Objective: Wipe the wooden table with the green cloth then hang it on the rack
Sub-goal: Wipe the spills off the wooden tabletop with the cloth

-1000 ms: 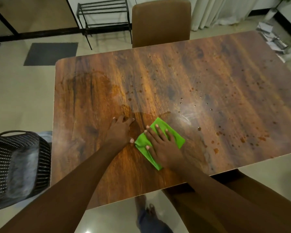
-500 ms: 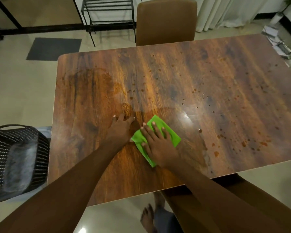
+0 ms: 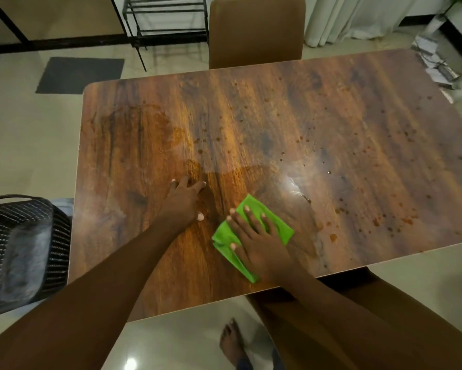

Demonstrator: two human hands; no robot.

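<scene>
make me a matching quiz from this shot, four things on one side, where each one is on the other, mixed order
Things:
1. green cloth
2. left hand
3. brown chair
4. black basket

Places:
A. on the floor, past the table's left edge
B. at the far side of the wooden table
C. flat on bare wood, beside the cloth, not touching it
D. pressed flat under the right hand, near the table's near edge

Pairs: 1-D, 2-C, 3-B, 4-A
</scene>
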